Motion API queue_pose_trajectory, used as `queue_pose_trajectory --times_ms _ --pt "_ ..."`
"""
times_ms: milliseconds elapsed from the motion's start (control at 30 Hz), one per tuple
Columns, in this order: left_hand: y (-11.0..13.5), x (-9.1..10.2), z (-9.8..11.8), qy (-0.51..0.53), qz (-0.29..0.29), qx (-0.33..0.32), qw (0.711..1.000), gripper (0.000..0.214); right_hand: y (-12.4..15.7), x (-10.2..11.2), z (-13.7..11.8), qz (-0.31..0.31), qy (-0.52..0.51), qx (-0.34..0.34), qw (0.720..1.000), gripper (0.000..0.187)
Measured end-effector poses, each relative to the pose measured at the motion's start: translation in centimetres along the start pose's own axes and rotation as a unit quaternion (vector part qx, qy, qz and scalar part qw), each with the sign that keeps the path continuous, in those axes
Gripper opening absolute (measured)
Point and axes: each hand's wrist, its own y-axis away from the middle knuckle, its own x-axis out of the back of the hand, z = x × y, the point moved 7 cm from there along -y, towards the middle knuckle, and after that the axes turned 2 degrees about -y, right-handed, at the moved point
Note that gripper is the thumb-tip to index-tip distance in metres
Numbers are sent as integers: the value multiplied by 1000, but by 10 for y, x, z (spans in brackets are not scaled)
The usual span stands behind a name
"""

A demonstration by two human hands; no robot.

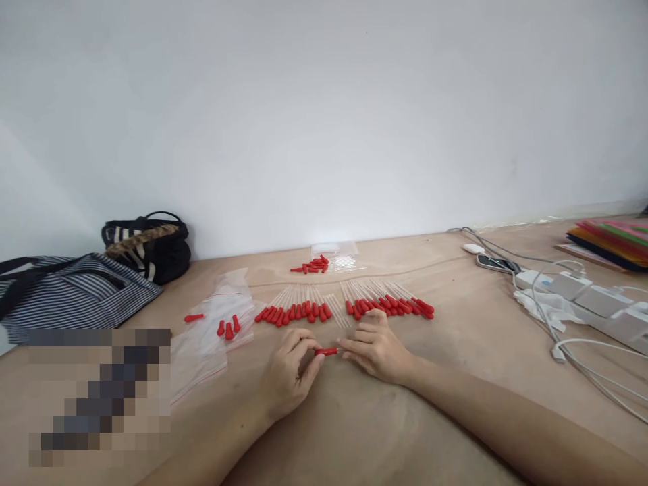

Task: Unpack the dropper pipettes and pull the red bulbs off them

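Between the fingertips of my left hand (293, 368) is a red rubber dropper bulb (328, 352), lying sideways just above the table. My right hand (377, 347) pinches at the bulb's narrow end, where a sliver of thin pale tube shows; my fingers hide the rest of it. Beyond my hands lie two fanned rows of droppers, a left row (293, 312) and a right row (389, 304), red bulbs toward me and thin tubes pointing away. Several bare tubes (335, 310) lie between the rows.
A pile of loose red bulbs (314, 264) lies near the wall beside a clear plastic bag (341, 260). More bulbs (229, 331) rest on plastic bags (202, 358) at left. Striped bags (96, 287) stand far left. Power strips (582, 290) with cables and coloured folders (612, 239) are right.
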Motion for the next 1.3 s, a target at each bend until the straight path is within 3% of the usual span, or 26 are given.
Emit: queue_pose_trajectory --times_ms 233,867,1133,1300 --pt "-10 -23 -4 64 -110 27 992 16 0 -4 0 -52 -17 -8 998 23" --pt "-9 -18 -1 101 -110 53 987 22 4 -1 1 -60 -47 -16 997 29" --pt "1 -8 -22 80 -73 127 986 17 16 -4 28 -39 -35 -131 990 25" --pt "-1 18 -38 16 26 147 989 24 2 -14 44 -46 16 -197 979 29"
